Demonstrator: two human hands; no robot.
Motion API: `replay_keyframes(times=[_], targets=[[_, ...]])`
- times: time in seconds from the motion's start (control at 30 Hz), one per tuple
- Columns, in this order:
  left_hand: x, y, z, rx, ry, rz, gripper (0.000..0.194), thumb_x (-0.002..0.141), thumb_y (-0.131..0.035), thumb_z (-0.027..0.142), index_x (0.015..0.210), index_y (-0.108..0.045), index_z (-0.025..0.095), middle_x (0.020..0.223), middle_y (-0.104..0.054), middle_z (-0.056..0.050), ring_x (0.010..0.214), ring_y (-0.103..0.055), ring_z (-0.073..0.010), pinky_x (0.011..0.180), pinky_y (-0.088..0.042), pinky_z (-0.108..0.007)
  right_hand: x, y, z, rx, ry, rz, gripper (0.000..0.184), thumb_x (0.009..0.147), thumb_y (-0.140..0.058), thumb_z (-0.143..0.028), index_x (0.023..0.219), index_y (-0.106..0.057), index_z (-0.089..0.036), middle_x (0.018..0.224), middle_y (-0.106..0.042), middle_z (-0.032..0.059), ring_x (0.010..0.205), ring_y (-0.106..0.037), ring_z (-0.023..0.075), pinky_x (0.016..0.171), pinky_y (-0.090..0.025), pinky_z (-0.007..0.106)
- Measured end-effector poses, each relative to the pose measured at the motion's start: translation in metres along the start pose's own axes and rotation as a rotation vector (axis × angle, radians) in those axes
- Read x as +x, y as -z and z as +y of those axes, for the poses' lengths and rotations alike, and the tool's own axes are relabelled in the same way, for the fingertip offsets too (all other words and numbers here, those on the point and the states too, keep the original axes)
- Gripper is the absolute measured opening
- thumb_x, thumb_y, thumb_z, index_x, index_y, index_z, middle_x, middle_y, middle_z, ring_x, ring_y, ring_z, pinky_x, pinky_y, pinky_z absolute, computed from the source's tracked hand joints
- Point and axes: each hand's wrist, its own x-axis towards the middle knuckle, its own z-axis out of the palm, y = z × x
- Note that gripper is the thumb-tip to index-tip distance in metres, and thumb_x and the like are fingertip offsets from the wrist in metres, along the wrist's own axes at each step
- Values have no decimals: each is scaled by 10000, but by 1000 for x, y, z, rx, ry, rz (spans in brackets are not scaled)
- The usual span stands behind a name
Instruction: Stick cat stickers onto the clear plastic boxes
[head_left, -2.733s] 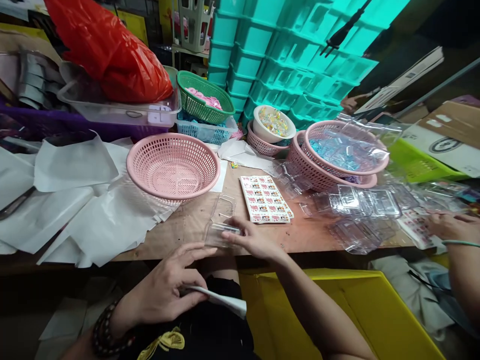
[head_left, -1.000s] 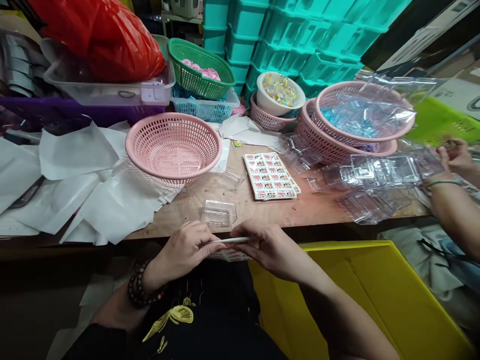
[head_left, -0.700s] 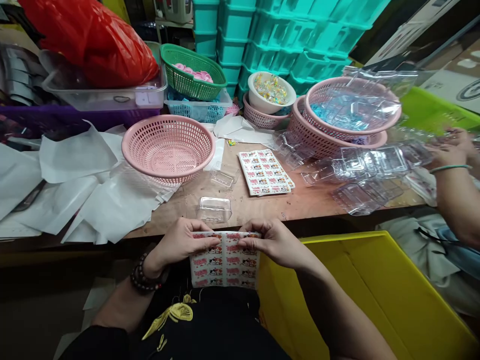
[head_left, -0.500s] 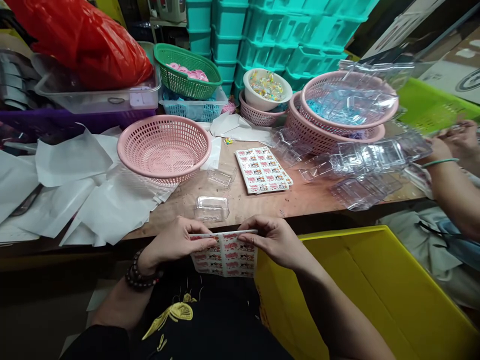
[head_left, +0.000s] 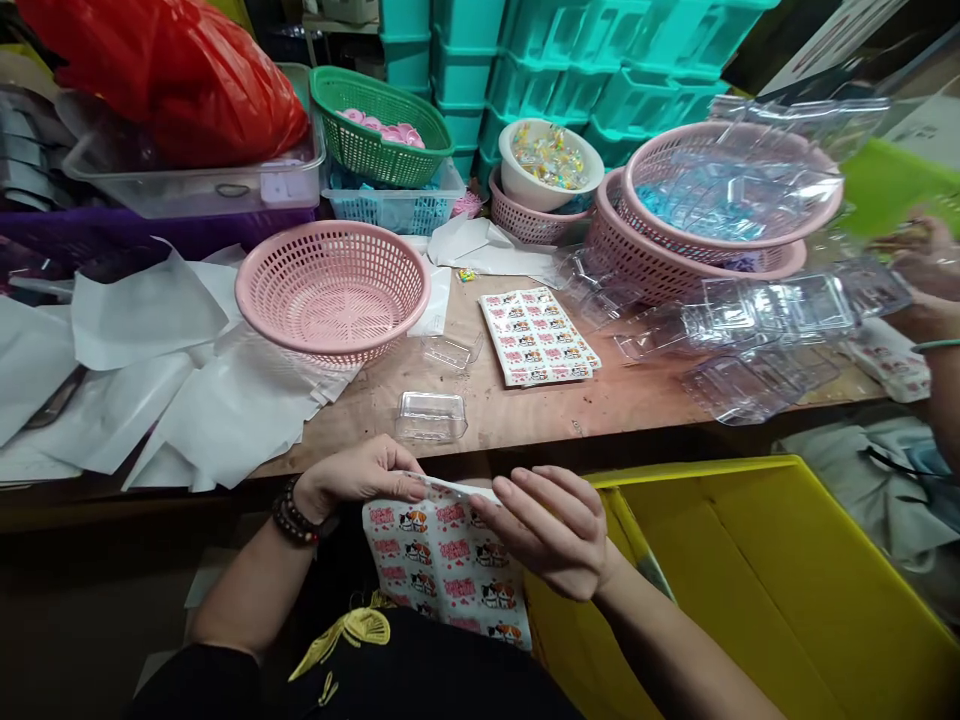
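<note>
Between my two hands hangs a sticker sheet (head_left: 442, 560) printed with cartoon cats and pink lettering, tilted toward me in front of the table edge. My left hand (head_left: 364, 475) pinches its upper left edge, thumb on top. At the upper right, my right hand (head_left: 551, 525) is closed on the same sheet, palm turned up more, with the thumb over the edge. Beyond the hands, a clear plastic case (head_left: 431, 415) lies near the table edge. A stack of similar sticker sheets (head_left: 538, 338) lies farther back.
A pink basket (head_left: 334, 285) stands left of the stack, beside loose white papers (head_left: 217, 420). Clear plastic packs (head_left: 772, 315) and stacked pink baskets (head_left: 735, 190) are at right. A yellow box (head_left: 750, 560) is below. Another person's hand (head_left: 934, 265) is at far right.
My right hand has rotated and lowered, its fingers now turned upward at the sheet's edge. More of the sheet's printed face shows below the hands. The other person's arm has shifted right in view.
</note>
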Motion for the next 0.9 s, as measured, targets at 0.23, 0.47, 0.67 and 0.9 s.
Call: replay_keyframes(times=[0.23,0.47,0.67,0.9], targets=[[-4,12,-10,-55,-35,37,488,650,-808,567,670,-696,92,526,-570,14,455,-426,-56,449,-301,-179,19,-7,5,42,132,11,221,761,-794,-137,825,-745,-343,896,-756,-77,826,-674,123,804,-572,264],[-34,3,-8,725,-660,425,225,936,-581,293,915,-773,177,881,-735,-79,822,-660,-183,745,-531,-299,48,-11,24,768,-1152,84,53,834,-725,-254,882,-740,-238,749,-717,14,604,-636,131,541,-529,274],[-23,-1,-21,1075,-860,622,174,918,-596,190,944,-767,206,1613,-315,-90,1458,-333,-349,1176,-328,-540,60,-61,46,1192,-1783,-337,434,565,-870,-504,690,-643,-156,485,-540,-53,354,-399,42,334,-270,183],[-1,4,-37,974,-882,580,168,919,-592,174,959,-755,180,1676,-53,-62,1488,-266,-356,1185,-347,-497,66,-80,56,1201,-1902,-498,465,451,-915,-433,667,-615,-150,436,-495,-66,347,-364,30,343,-120,180]])
